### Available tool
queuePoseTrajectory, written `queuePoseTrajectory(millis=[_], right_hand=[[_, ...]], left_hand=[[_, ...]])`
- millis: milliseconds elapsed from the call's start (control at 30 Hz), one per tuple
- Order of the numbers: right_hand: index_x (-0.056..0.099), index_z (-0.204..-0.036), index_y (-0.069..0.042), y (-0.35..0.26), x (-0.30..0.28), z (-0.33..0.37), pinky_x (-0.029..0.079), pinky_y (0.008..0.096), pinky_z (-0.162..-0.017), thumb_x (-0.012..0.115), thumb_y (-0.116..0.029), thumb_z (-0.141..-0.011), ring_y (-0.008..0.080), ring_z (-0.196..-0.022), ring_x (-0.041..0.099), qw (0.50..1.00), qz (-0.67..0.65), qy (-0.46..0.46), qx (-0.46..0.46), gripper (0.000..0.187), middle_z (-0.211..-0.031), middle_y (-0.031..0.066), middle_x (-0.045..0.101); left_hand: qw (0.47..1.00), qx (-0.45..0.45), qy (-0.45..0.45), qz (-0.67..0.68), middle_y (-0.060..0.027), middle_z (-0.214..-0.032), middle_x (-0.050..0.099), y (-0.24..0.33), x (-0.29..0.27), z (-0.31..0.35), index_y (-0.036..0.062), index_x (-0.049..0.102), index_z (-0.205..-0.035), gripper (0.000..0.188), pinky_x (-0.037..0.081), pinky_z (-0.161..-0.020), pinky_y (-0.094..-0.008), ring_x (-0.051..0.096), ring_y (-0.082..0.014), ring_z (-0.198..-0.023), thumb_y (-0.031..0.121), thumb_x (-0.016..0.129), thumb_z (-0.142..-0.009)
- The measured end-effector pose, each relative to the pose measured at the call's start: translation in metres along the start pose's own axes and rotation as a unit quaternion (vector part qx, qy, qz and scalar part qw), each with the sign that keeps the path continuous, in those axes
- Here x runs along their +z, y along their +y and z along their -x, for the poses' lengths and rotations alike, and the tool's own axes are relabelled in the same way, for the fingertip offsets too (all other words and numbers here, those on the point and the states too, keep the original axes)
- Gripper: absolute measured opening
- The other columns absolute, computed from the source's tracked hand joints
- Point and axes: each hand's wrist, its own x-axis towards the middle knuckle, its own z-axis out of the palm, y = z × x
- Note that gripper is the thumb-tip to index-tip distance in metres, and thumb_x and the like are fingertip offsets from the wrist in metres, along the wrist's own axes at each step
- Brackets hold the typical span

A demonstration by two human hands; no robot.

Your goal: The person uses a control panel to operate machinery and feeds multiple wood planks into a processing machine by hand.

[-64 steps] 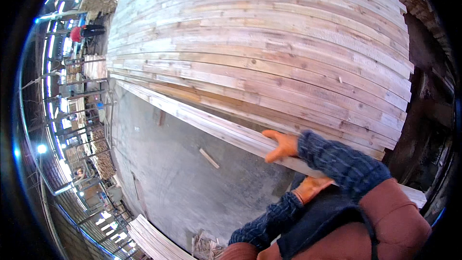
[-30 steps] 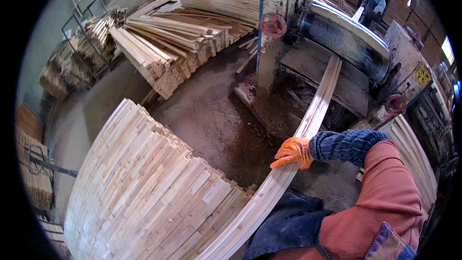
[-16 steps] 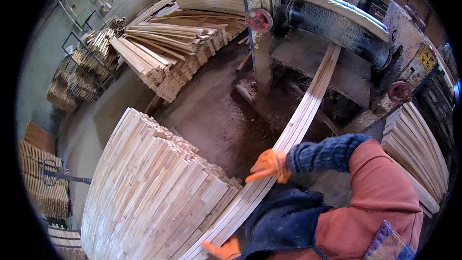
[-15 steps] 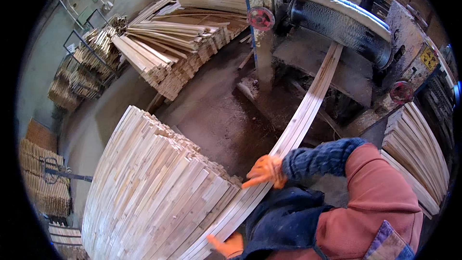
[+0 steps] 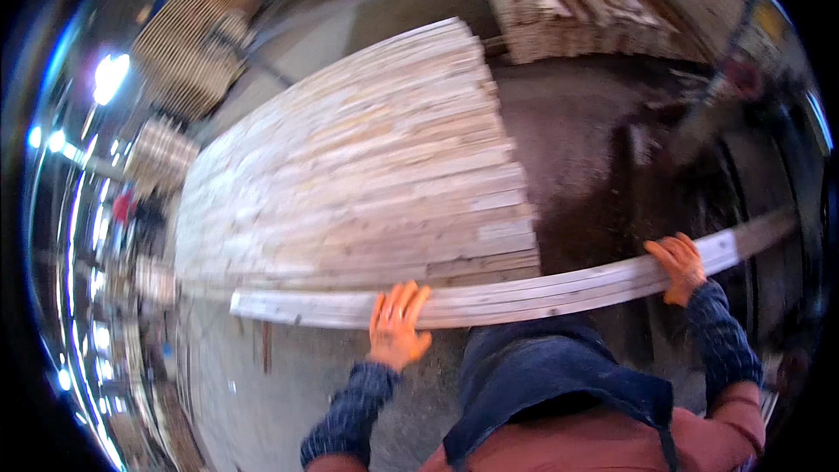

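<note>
Across my front lies a bundle of long, pale wooden strips [image 5: 542, 295], side by side along the near edge of a broad stack of boards [image 5: 350, 166]. My left hand [image 5: 399, 329], in an orange glove, grips the bundle left of its middle, fingers over the top faces. Farther right, my right hand [image 5: 680, 269], also gloved in orange, is closed over the strips near their right part. Undersides of the strips and the fingertips beneath are hidden. The left end of the bundle sticks out past my left hand; the right end runs into a dark, blurred area.
Another pile of boards [image 5: 585, 35] stands at the far right. Slatted wood stacks [image 5: 192, 44] are at the far left. A dark machine frame with a red handwheel [image 5: 741, 77] rises on the right. Grey concrete floor [image 5: 253, 385] shows at the lower left.
My view has swung left, so the roller machine has mostly left the picture. My hands have moved apart along the strips, and both now lie over them.
</note>
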Motion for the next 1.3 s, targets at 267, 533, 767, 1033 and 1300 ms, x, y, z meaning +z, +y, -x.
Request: queuePoseTrajectory(millis=[267,533,767,1033,1300], right_hand=[[0.047,-0.148,-0.012,-0.023,0.017,-0.005,0.033,0.0565,-0.119,0.074,0.002,-0.047,0.0420,-0.134,0.050,0.985,-0.088,0.140,-0.048,0.106,-0.139,0.0177,0.058],[0.052,-0.144,-0.012,-0.151,-0.020,-0.062,0.044,0.0536,-0.109,0.082,-0.014,-0.048,0.0410,-0.124,0.058,0.964,-0.163,0.006,-0.208,0.101,-0.132,0.0187,0.064],[0.058,-0.141,-0.008,-0.123,-0.058,-0.048,0.052,0.0492,-0.103,0.087,-0.028,-0.064,0.0401,-0.115,0.066,0.987,-0.086,-0.045,-0.130,0.085,-0.127,0.0217,0.068],[0.072,-0.118,0.000,-0.123,-0.051,-0.084,0.057,0.0401,-0.092,0.072,-0.035,-0.088,0.0313,-0.101,0.074,0.977,-0.170,-0.111,0.066,0.046,-0.114,0.0203,0.075],[0.073,-0.113,0.001,-0.163,0.023,-0.153,0.057,0.0391,-0.081,0.071,-0.044,-0.088,0.0258,-0.091,0.072,0.917,-0.232,-0.313,0.082,0.052,-0.100,0.0168,0.075]], left_hand=[[0.994,-0.048,-0.097,0.000,-0.0117,-0.137,0.059,0.005,0.016,-0.035,0.0144,0.056,-0.137,0.091,0.027,-0.122,-0.0506,0.051,-0.0333,-0.133,0.038,0.092,-0.057],[0.985,0.076,-0.052,0.148,-0.0154,-0.147,0.053,0.063,0.018,-0.037,0.0159,0.043,-0.153,0.102,0.024,-0.124,-0.0517,0.047,-0.0328,-0.140,0.046,0.088,-0.067],[0.995,-0.049,-0.085,-0.022,-0.0150,-0.150,0.051,-0.107,-0.006,0.036,0.0165,0.041,-0.155,0.112,0.024,-0.124,-0.0527,0.042,-0.0336,-0.145,0.042,0.094,-0.059],[0.992,-0.044,-0.116,-0.002,-0.0130,-0.136,0.059,-0.088,0.001,0.044,0.0151,0.053,-0.144,0.098,0.023,-0.124,-0.0490,0.051,-0.0305,-0.135,0.042,0.092,-0.059],[0.968,0.087,-0.106,0.209,-0.0138,-0.131,0.064,-0.030,0.005,0.027,0.0106,0.053,-0.145,0.091,0.033,-0.119,-0.0473,0.059,-0.0322,-0.125,0.034,0.087,-0.065]])
